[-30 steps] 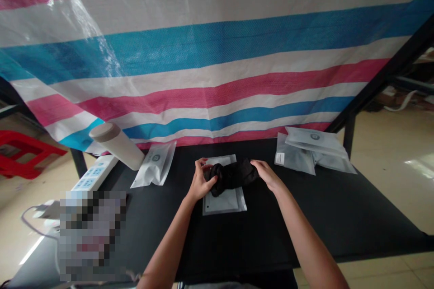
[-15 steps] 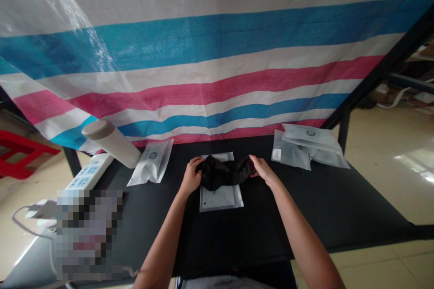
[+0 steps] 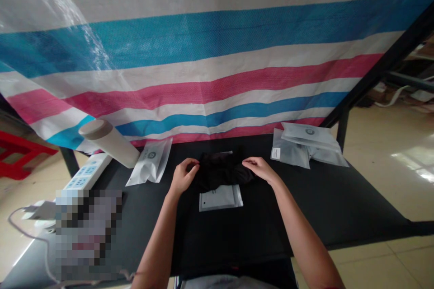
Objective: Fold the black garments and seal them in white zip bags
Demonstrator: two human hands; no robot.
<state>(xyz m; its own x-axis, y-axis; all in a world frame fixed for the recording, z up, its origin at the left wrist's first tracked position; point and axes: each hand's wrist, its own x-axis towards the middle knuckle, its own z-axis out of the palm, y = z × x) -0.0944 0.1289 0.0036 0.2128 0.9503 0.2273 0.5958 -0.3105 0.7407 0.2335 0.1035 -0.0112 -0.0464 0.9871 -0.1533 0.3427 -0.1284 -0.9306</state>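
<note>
Striped plastic sheeting (image 3: 210, 67) hangs beyond our hands, above the far edge of the black tabletop (image 3: 325, 203). Our left hand (image 3: 185, 175) has thumb and fingers curled nearly together at the left edge of the black cloth (image 3: 225, 174); our right hand (image 3: 259, 167) has its fingertips bunched at the right side. Whether either one pinches any fabric, we can't make out. Compared with half a second ago, our left hand sits farther out and the cloth looks broader between us, so we judge it is being spread. It looks soft, dull and rumpled, blurred in its folds, and covers the middle of a flat pale packet (image 3: 221, 198). Beyond our left hand are a white plastic bag (image 3: 149, 162), a pale bottle (image 3: 110, 142) and a power strip (image 3: 86, 174); beyond our right, overlapping plastic bags (image 3: 310, 141)
</note>
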